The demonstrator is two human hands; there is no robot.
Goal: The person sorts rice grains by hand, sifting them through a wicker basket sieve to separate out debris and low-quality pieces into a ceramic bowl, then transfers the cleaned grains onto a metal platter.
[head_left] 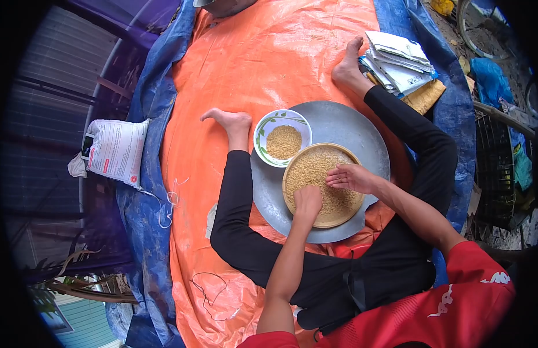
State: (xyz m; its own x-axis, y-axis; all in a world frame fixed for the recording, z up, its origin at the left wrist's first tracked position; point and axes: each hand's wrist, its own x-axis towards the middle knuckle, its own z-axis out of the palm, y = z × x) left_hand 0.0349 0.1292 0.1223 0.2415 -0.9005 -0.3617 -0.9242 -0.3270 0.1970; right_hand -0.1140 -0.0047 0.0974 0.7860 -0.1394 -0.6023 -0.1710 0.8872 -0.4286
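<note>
A round woven tray (357, 204) spread with golden unhusked grain (338, 199) lies between my legs on a big round metal tray (361, 129). At the left part of the grain is my left hand (308, 201), its fingers curled closed; whatever they hold, if anything, is hidden. Over the right side of the grain, my right hand (349, 177) is held with its fingers stretched out and nothing seen in it. Beyond the woven tray, on the same metal tray, a white bowl (260, 142) with a green leaf pattern contains a heap of similar grain.
An orange tarp (240, 75) with blue edges covers the ground. Folded sacks (399, 58) are stacked near my right foot. A full white sack (118, 148) stands at the left, loose string beside it. Part of a metal pot (222, 7) shows at the far edge.
</note>
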